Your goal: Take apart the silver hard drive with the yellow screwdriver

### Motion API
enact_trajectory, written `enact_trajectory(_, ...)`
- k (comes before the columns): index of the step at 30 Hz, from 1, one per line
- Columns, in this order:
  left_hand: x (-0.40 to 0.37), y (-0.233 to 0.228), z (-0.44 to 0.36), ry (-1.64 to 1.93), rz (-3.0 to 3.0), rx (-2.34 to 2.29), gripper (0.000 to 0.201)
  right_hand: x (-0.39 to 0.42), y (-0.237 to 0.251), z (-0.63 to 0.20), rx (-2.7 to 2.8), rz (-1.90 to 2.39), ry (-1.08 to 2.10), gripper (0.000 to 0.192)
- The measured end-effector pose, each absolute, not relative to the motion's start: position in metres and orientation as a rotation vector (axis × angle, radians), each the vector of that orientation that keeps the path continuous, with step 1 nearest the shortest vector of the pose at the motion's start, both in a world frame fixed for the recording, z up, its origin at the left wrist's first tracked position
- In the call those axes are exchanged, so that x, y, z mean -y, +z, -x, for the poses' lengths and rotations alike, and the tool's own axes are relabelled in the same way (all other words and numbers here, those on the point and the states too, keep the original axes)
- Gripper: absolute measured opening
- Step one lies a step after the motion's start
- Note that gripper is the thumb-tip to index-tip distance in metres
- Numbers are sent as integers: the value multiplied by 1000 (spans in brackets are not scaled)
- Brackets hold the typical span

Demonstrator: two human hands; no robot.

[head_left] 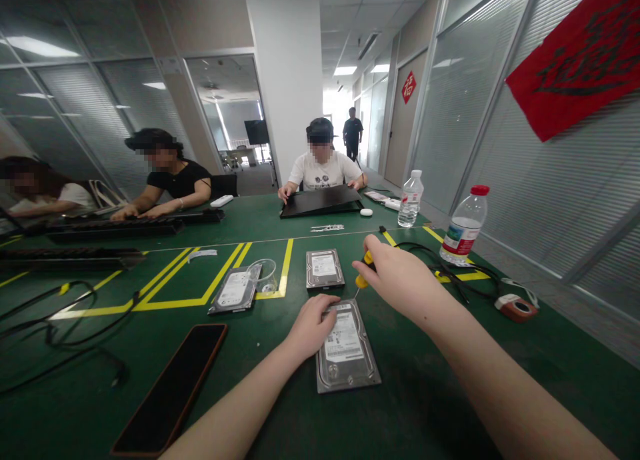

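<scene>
My left hand [311, 328] rests on the near hard drive [346, 347], fingers bent over its far left corner and pressing it flat against the green tabletop [430, 380]. The drive lies label up, directly under and just right of that hand. My right hand [400, 283] is clenched around a yellow-handled screwdriver [364, 271] (only bits of the handle show past my fingers), its thin shaft slanting down toward the drive's far edge, just beside my left fingertips; whether the tip touches the drive I cannot tell.

Just beyond my left hand lies a 2nd hard drive [325, 269], apart from the one I hold. Farther to the left of that hand sits a 3rd hard drive [235, 289] with a clear round lid [264, 274] at its far right corner, both over yellow floor-style tape lines. Near my left forearm, on its outer side, a dark phone [173, 387] lies face up. Beyond my right hand, black cables [453, 273] trail toward a red-capped bottle [463, 225]; a small red-and-white tape measure [515, 307] sits well to the right of that hand. A 2nd clear bottle [411, 199] stands farther off. Across the tabletop, 3 other people sit with their hands on dark keyboards and a laptop.
</scene>
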State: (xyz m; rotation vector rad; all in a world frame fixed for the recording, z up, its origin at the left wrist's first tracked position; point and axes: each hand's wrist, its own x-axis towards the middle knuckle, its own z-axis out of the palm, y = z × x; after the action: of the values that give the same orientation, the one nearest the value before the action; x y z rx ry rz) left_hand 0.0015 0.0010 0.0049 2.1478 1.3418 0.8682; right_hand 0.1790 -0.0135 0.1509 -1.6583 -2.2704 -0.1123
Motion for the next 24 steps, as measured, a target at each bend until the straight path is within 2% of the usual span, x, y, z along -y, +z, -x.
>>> enact_trajectory(5,0,6,-1,869,-2145,-1341,30,18,154,-180,2363,1520,-54,14)
enact_trajectory(8,0,6,-1,864,-2148,-1337,31,15,153,-180,2325,1588,-79,12)
enact_trajectory(13,0,5,-1,857,-2149,-1348,30,6,150,-185,2194,1762,-134,25)
enact_trajectory(18,0,4,-1,854,-2158,-1335,30,8,155,-190,2287,1660,-54,18)
enact_trajectory(24,-1,5,-1,852,-2146,-1346,30,0,152,-190,2209,1782,-142,28)
